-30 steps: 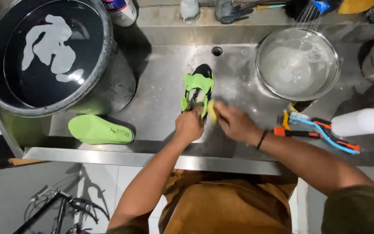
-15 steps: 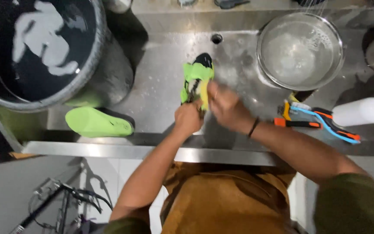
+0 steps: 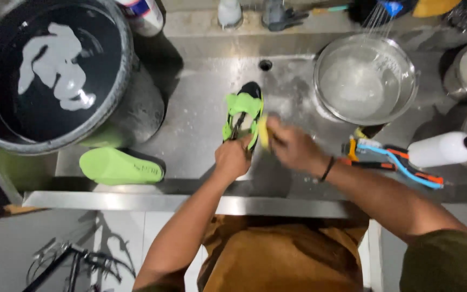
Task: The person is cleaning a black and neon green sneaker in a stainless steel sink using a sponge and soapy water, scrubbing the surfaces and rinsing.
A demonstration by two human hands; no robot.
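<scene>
Right now the left hand (image 3: pixel 232 158) is closed around the heel end of a green and black shoe (image 3: pixel 242 116), pinning it to the floor of the steel sink (image 3: pixel 201 108). The right hand (image 3: pixel 292 147) is curled around a small yellow scrubber (image 3: pixel 264 131) pressed against the shoe's side. A second green shoe (image 3: pixel 117 165) lies sole-up near the sink's front edge, below a big dark tub (image 3: pixel 55 81); a metal bowl (image 3: pixel 364 78) of soapy water sits to the right.
</scene>
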